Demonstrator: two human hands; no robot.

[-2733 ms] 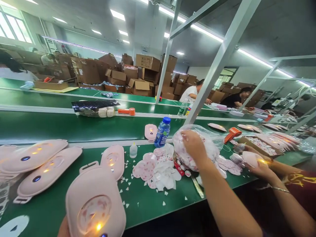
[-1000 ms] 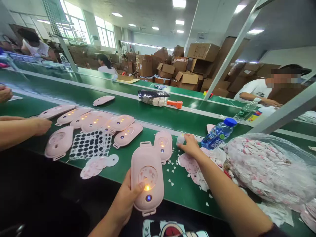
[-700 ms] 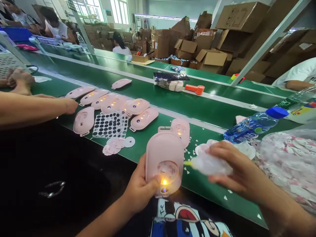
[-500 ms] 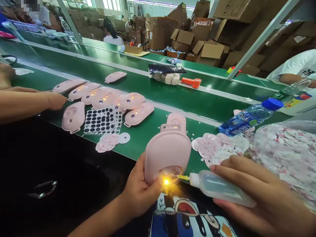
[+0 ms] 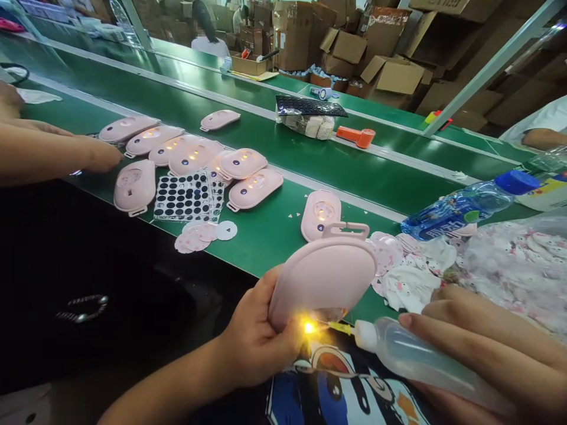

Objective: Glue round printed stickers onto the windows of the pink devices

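pale pink rounded plastic case (image 5: 323, 277) rests in the left hand (image 5: 252, 336), tipped so its face turns down toward the person, with a glowing amber lamp (image 5: 309, 327) at its lower edge. the left fingers (image 5: 277, 330) lie together, clamped under the case, a hold that seems to keep that face within the nozzle's reach. the right hand (image 5: 469, 348) has its fingers together, closed around a clear plastic squeeze bottle (image 5: 411, 360) lying nearly level, its thin yellow nozzle (image 5: 341, 327) pointing at the lamp. the nozzle tip is just beside the case; whether they touch is hard to tell.

both hands work past the front edge of the green conveyor belt (image 5: 266, 248), over a printed t-shirt (image 5: 336, 389), with little room below the case. beyond the held case lies a second pink case (image 5: 319, 215); to its right, a heap of floral paper discs (image 5: 398, 265) and a clear plastic bag of discs (image 5: 514, 254). well left of it, a co-worker's hand (image 5: 101, 154) reaches toward a row of pink cases (image 5: 190, 159)
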